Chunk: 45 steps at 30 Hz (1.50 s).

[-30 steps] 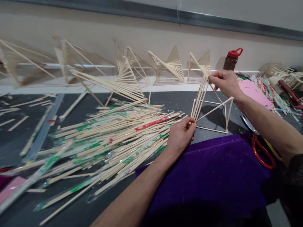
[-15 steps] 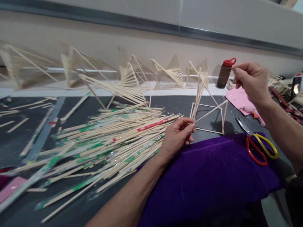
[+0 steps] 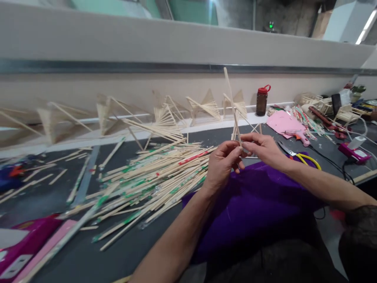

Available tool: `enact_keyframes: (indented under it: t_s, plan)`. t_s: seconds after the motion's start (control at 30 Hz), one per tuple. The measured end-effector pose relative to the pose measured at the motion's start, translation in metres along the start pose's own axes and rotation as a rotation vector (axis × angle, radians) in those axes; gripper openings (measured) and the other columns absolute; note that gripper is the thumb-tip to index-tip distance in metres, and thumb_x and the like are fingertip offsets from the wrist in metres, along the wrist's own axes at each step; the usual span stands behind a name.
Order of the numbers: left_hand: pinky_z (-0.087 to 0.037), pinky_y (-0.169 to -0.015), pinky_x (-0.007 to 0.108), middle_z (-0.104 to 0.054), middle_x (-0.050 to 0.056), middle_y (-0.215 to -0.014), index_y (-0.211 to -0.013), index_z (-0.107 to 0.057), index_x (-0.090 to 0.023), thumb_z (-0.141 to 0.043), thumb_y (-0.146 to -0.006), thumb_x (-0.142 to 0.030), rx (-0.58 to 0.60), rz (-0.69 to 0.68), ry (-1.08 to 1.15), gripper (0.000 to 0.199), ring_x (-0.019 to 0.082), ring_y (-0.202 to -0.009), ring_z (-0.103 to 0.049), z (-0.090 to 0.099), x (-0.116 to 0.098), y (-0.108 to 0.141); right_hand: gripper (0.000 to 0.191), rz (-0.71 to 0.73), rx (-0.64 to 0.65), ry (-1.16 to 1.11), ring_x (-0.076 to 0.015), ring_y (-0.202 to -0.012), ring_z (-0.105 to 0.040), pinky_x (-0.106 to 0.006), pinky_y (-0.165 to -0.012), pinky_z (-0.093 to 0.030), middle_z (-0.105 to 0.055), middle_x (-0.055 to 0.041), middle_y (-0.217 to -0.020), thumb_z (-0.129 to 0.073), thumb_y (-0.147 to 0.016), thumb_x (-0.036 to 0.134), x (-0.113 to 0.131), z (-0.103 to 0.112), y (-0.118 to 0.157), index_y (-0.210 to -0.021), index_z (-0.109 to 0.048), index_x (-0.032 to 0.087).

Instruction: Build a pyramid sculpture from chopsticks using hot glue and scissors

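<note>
1. Bringing the right hand (image 3: pixel 262 149) in from beside the bottle (image 3: pixel 261 103) has closed the gap to the left hand (image 3: pixel 224 163).
2. Left grip: closed, thumb and fingers pinching the lower end of a wooden stick (image 3: pixel 230 91).
3. Right grip: fingertips meet the same end; whether they clamp it cannot be told.
4. Stick position: raised above the purple cloth's (image 3: pixel 250 212) far edge, tilted, upper end free. The stick frame (image 3: pixel 236 126) is partly hidden behind the hands.
5. Effect: both hands now attend to one end, which likely allows finer control of the stick's angle.
</note>
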<state>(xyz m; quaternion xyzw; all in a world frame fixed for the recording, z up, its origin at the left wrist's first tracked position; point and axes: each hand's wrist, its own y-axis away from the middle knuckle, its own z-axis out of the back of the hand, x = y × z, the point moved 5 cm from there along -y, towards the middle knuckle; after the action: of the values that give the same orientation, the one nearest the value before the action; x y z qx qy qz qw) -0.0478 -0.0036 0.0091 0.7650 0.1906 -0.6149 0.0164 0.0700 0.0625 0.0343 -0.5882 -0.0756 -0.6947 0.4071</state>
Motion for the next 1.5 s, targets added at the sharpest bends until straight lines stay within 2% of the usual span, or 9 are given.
enact_keyframes:
  t_s: [0.13, 0.23, 0.33, 0.6, 0.8, 1.0, 1.1, 1.27, 1.5]
  plan:
    - [-0.039, -0.033, 0.018, -0.071, -0.001, -0.067, -0.087, -0.06, -0.018, -0.078, -0.067, -0.044, -0.033, -0.039, 0.021, 0.038, 0.009, -0.039, -0.057, -0.004, 0.004, -0.002, 0.027, 0.023, -0.082, -0.151, -0.012, -0.078, -0.063, -0.028, -0.071, -0.052, -0.072, -0.003, -0.096, -0.062, -0.083, 0.038, -0.008, -0.005, -0.006, -0.098, -0.075, 0.021]
    - [-0.038, -0.034, 0.017, -0.07, -0.001, -0.067, -0.085, -0.061, -0.017, -0.08, -0.065, -0.044, -0.072, -0.034, 0.017, 0.039, 0.009, -0.04, -0.057, 0.003, 0.013, -0.007, 0.026, 0.032, -0.111, -0.212, -0.0126, -0.074, -0.062, -0.029, -0.069, -0.052, -0.07, -0.0026, -0.089, -0.064, -0.08, 0.038, -0.024, -0.009, -0.012, -0.095, -0.077, 0.021]
    - [-0.038, -0.034, 0.017, -0.068, -0.001, -0.065, -0.082, -0.064, -0.015, -0.082, -0.061, -0.043, -0.098, 0.009, 0.002, 0.039, 0.008, -0.041, -0.056, 0.011, 0.022, -0.009, 0.019, 0.089, -0.142, -0.194, -0.014, -0.079, -0.063, -0.031, -0.077, -0.051, -0.068, -0.0013, -0.082, -0.065, -0.08, 0.034, -0.037, -0.012, -0.013, -0.089, -0.078, 0.024]
    - [-0.036, -0.036, 0.018, -0.069, 0.002, -0.07, -0.071, -0.064, -0.013, -0.08, -0.062, -0.047, -0.078, 0.084, -0.055, 0.038, 0.007, -0.042, -0.055, 0.015, 0.034, -0.007, 0.015, 0.08, -0.12, -0.266, -0.0148, -0.087, -0.06, -0.031, -0.081, -0.048, -0.063, -0.0028, -0.094, -0.062, -0.079, 0.031, -0.049, -0.022, -0.008, -0.083, -0.072, 0.021]
    - [-0.041, -0.04, 0.018, -0.072, 0.003, -0.08, -0.081, -0.066, -0.015, -0.083, -0.058, -0.046, 0.018, 0.157, -0.094, 0.042, 0.009, -0.05, -0.061, 0.014, 0.032, -0.008, 0.021, 0.158, -0.095, 0.001, -0.0152, -0.087, -0.059, -0.031, -0.083, -0.045, -0.063, -0.0036, -0.092, -0.048, -0.09, 0.032, -0.037, -0.012, -0.001, -0.086, -0.064, 0.018]
    - [-0.031, -0.031, 0.017, -0.064, 0.005, -0.054, -0.063, -0.064, -0.016, -0.074, -0.063, -0.062, 0.276, 0.455, -0.128, 0.047, 0.009, -0.037, -0.052, 0.015, 0.041, -0.002, 0.018, 0.383, 0.2, 0.487, -0.0149, -0.081, -0.061, -0.029, -0.076, -0.04, -0.069, -0.0033, -0.088, -0.046, -0.096, 0.024, -0.018, -0.006, 0.016, -0.095, -0.064, 0.021]
    - [-0.033, -0.031, 0.017, -0.064, 0.006, -0.054, -0.064, -0.066, -0.015, -0.079, -0.058, -0.062, 0.364, 0.499, -0.169, 0.049, 0.01, -0.038, -0.053, 0.012, 0.044, 0.002, 0.017, 0.475, 0.262, 0.79, -0.0169, -0.082, -0.06, -0.031, -0.077, -0.037, -0.07, -0.0047, -0.087, -0.048, -0.095, 0.018, -0.02, -0.01, 0.018, -0.093, -0.065, 0.02]
    - [-0.037, -0.035, 0.017, -0.065, 0.004, -0.056, -0.063, -0.066, -0.013, -0.087, -0.05, -0.052, 0.285, 0.476, -0.184, 0.046, 0.01, -0.041, -0.055, 0.012, 0.043, 0.001, 0.017, 0.602, 0.24, 0.988, -0.0192, -0.086, -0.058, -0.033, -0.077, -0.037, -0.071, -0.0055, -0.091, -0.05, -0.096, 0.02, -0.025, -0.015, 0.016, -0.094, -0.066, 0.018]
    - [-0.04, -0.037, 0.016, -0.062, 0.001, -0.051, -0.059, -0.062, -0.015, -0.089, -0.049, -0.034, 0.176, 0.417, -0.141, 0.035, 0.007, -0.037, -0.051, 0.012, 0.039, -0.001, 0.024, 0.629, 0.134, 0.943, -0.0191, -0.103, -0.057, -0.034, -0.088, -0.04, -0.069, -0.0079, -0.115, -0.042, -0.099, 0.021, -0.014, -0.012, 0.018, -0.105, -0.065, 0.019]
